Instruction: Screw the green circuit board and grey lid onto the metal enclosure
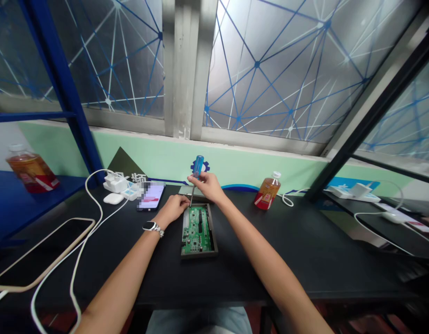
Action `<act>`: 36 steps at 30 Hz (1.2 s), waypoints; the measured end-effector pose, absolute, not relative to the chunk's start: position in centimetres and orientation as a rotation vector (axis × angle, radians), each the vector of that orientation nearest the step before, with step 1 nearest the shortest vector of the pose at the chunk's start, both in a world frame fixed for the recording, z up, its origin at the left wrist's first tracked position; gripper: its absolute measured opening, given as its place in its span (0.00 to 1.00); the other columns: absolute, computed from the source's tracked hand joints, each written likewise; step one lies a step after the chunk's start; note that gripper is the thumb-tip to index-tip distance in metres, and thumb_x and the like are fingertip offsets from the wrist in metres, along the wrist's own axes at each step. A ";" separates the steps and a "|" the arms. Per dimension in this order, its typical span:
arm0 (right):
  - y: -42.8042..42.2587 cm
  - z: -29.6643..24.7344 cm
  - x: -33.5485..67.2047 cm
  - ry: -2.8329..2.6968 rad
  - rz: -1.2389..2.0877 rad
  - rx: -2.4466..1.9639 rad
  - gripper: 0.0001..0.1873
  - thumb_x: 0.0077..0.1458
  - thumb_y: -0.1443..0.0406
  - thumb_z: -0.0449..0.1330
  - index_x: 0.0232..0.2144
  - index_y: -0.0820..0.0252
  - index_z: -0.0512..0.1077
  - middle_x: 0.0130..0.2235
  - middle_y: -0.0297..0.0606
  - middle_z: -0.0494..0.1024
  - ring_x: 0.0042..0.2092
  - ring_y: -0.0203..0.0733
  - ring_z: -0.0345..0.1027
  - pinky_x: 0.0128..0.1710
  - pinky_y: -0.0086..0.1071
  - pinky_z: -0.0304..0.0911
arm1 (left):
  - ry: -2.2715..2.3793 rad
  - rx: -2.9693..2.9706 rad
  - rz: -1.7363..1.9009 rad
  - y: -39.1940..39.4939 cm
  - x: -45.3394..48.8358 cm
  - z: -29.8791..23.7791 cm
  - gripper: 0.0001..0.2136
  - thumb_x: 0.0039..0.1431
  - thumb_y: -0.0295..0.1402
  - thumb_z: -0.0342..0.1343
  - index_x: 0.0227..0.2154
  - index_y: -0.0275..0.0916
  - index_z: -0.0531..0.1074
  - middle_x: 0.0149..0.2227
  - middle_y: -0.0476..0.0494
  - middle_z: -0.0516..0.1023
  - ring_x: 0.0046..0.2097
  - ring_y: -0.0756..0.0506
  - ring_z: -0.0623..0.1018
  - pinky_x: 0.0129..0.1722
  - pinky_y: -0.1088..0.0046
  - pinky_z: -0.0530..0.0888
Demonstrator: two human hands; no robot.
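Head view: screwdriver (198,166) on circuit board (198,230)

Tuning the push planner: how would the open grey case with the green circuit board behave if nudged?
Likely stiff: the grey case looks a rigid, shallow tray. Lying flat on the black table, it would probably slide, not tip. The bare green circuit board looks fragile; the blue-handled screwdriver in the right hand touches it.
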State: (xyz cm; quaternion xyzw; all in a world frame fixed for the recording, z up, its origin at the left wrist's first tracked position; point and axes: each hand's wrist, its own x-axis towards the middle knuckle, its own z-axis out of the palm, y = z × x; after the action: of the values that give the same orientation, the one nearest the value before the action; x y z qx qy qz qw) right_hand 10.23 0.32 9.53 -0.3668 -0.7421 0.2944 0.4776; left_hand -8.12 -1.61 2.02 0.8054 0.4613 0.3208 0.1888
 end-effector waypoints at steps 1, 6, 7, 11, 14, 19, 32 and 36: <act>0.2 9.8 10.3 -1.834 0.764 -0.894 0.23 0.55 0.48 0.63 0.38 0.63 0.80 0.36 0.40 0.81 0.38 0.44 0.73 0.34 0.32 0.70 | 1.305 2.268 0.907 -1.6 -8.1 2.0 0.11 0.60 0.32 0.53 0.33 0.38 0.81 0.33 0.42 0.84 0.35 0.43 0.80 0.37 0.70 0.69; -0.9 11.1 10.7 -1.869 1.191 -0.690 0.24 0.55 0.51 0.64 0.47 0.63 0.77 0.46 0.45 0.80 0.46 0.45 0.73 0.32 0.31 0.74 | 1.318 2.273 0.904 -1.3 -8.1 1.8 0.10 0.60 0.33 0.54 0.32 0.38 0.81 0.31 0.43 0.83 0.33 0.44 0.78 0.35 0.71 0.67; -1.0 11.2 10.8 -1.858 1.234 -0.668 0.24 0.54 0.52 0.65 0.46 0.63 0.76 0.46 0.45 0.80 0.46 0.45 0.73 0.32 0.31 0.75 | 1.316 2.266 0.903 -1.3 -8.1 1.8 0.10 0.60 0.33 0.54 0.32 0.38 0.81 0.31 0.43 0.83 0.33 0.45 0.78 0.35 0.71 0.67; -0.8 11.0 10.8 -1.794 1.190 -0.734 0.23 0.48 0.53 0.69 0.39 0.64 0.75 0.39 0.42 0.80 0.41 0.43 0.74 0.26 0.29 0.73 | 1.296 2.250 0.899 -1.3 -8.2 1.9 0.10 0.60 0.33 0.54 0.32 0.38 0.81 0.31 0.43 0.83 0.32 0.45 0.77 0.35 0.71 0.67; -0.5 10.5 10.5 -1.753 1.082 -0.793 0.22 0.45 0.51 0.70 0.33 0.61 0.70 0.33 0.37 0.77 0.34 0.41 0.72 0.20 0.27 0.67 | 1.295 2.226 0.913 -1.4 -8.1 2.0 0.10 0.59 0.33 0.55 0.32 0.38 0.81 0.31 0.43 0.83 0.33 0.45 0.78 0.35 0.71 0.67; -0.9 10.2 10.0 -1.791 0.773 -0.833 0.21 0.51 0.49 0.66 0.28 0.58 0.65 0.28 0.33 0.73 0.33 0.40 0.70 0.28 0.30 0.67 | 1.301 2.213 0.938 -1.5 -8.0 2.0 0.10 0.58 0.34 0.55 0.30 0.38 0.81 0.29 0.43 0.82 0.31 0.44 0.77 0.33 0.71 0.67; -1.6 10.3 10.2 -1.787 0.468 -1.009 0.20 0.55 0.49 0.63 0.26 0.58 0.67 0.26 0.32 0.74 0.31 0.39 0.70 0.36 0.31 0.65 | 1.284 2.203 0.962 -1.3 -8.2 1.7 0.10 0.58 0.35 0.56 0.32 0.39 0.82 0.32 0.42 0.83 0.34 0.43 0.79 0.37 0.70 0.69; -1.1 11.2 11.1 -1.729 0.681 -0.882 0.22 0.53 0.47 0.65 0.26 0.59 0.68 0.24 0.33 0.74 0.27 0.37 0.71 0.28 0.28 0.64 | 1.312 2.225 0.959 -1.7 -7.9 2.1 0.10 0.58 0.35 0.56 0.29 0.39 0.81 0.28 0.43 0.82 0.31 0.44 0.78 0.34 0.71 0.68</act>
State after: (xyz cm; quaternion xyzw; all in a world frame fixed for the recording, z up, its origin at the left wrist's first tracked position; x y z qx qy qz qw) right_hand 11.08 -1.08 11.16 -0.3672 -0.7199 0.2838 0.5161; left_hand -7.95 -1.73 2.08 0.7926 0.4674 0.3416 0.1917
